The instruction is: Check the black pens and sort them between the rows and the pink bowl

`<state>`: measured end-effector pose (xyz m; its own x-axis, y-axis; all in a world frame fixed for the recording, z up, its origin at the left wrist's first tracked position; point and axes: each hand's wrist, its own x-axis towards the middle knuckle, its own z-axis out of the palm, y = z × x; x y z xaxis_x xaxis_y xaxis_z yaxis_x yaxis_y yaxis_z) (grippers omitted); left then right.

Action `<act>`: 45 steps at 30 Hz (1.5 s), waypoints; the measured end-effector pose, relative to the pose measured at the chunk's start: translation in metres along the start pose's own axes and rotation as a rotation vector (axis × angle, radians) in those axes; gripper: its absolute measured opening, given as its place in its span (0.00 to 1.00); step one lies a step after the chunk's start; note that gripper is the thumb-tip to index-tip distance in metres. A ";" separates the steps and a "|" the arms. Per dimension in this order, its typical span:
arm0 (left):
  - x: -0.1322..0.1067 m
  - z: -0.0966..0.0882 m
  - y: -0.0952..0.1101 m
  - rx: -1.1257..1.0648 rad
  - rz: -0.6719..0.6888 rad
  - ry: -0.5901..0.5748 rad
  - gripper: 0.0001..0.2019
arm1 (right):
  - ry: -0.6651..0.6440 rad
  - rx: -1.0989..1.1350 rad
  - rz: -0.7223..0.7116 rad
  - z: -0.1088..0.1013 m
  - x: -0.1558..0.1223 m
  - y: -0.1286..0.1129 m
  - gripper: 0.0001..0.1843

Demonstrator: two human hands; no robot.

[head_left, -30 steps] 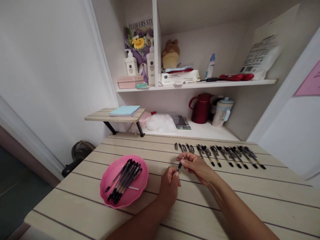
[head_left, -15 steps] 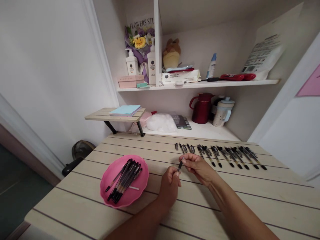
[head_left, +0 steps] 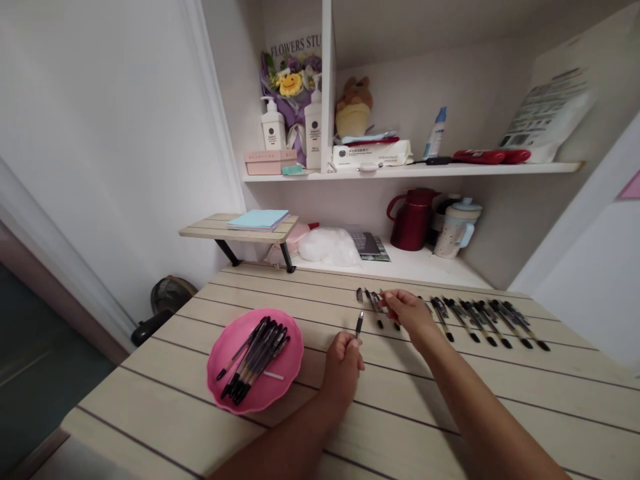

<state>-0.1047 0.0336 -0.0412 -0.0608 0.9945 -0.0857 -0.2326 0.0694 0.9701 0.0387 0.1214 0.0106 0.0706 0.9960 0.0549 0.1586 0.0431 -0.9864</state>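
Pink wavy-edged plate [head_left: 231,339] at left holds a bundle of pens [head_left: 257,360]; to its right, the left hand [head_left: 343,361] grips one pen [head_left: 359,325], tip up. Farther off, the right hand [head_left: 410,315], narrowed to a pinch, hovers over a row of pens [head_left: 480,323]; I cannot tell whether it holds anything. Beyond stands a red jug [head_left: 413,223].

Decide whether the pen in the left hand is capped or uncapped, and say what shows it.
Uncapped: the pen points up from the left hand, its dark grip and narrow tip bare.
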 end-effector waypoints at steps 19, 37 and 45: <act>0.001 -0.002 0.002 -0.066 0.013 0.011 0.14 | -0.050 -0.858 -0.133 0.064 0.050 0.006 0.10; -0.001 -0.003 0.007 -0.024 0.024 -0.044 0.12 | -0.137 0.218 -0.178 0.015 -0.025 -0.031 0.18; -0.002 -0.003 0.009 0.008 0.027 -0.030 0.08 | -0.341 0.073 -0.171 0.020 -0.030 -0.020 0.13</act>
<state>-0.1095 0.0324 -0.0326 -0.0375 0.9979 -0.0528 -0.2240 0.0431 0.9736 0.0137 0.0926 0.0259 -0.2842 0.9423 0.1769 0.0680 0.2039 -0.9766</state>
